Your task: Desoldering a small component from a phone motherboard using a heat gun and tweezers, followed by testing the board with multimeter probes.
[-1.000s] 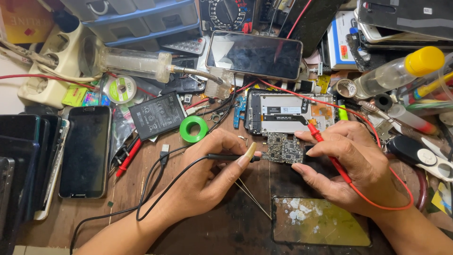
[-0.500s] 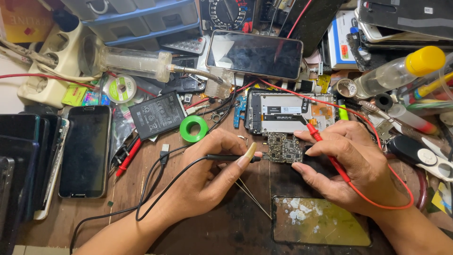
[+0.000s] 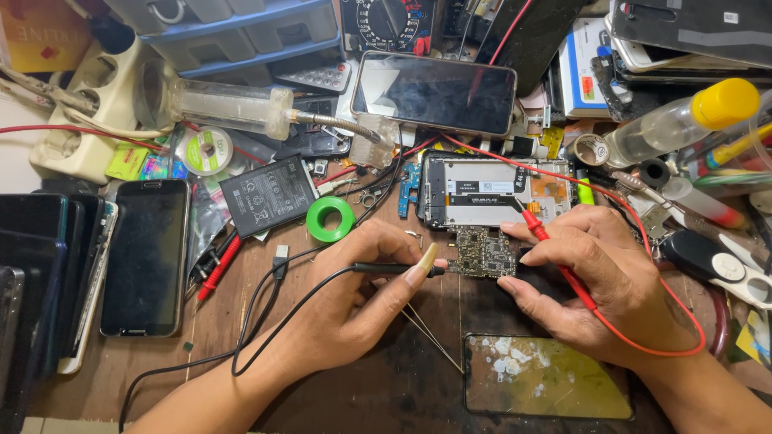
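Nothing has visibly shifted since the earlier frames: both hands sit where they were, probes on the same board. The left hand (image 3: 354,301) is closed around a black probe (image 3: 394,268), pinched between thumb and fingers, its tip touching the left edge of a small bare circuit board (image 3: 482,253). The right hand (image 3: 591,289) grips a red probe (image 3: 555,257) between its fingers, the tip angled down to the board's upper right corner. That board lies on the wooden tabletop (image 3: 378,386) between the two hands, just below an opened phone frame (image 3: 494,191). A black lead (image 3: 265,321) loops away from the left hand; a red lead (image 3: 675,350) curls around the right wrist. Near the left hand lie a green tape roll (image 3: 330,219) and a flat black battery (image 3: 268,195). Farther left rests a dark phone (image 3: 146,257) beside a stack of others. Below the right hand lies a smeared glass panel (image 3: 547,376). Another phone (image 3: 434,92) sits face up behind the frame.
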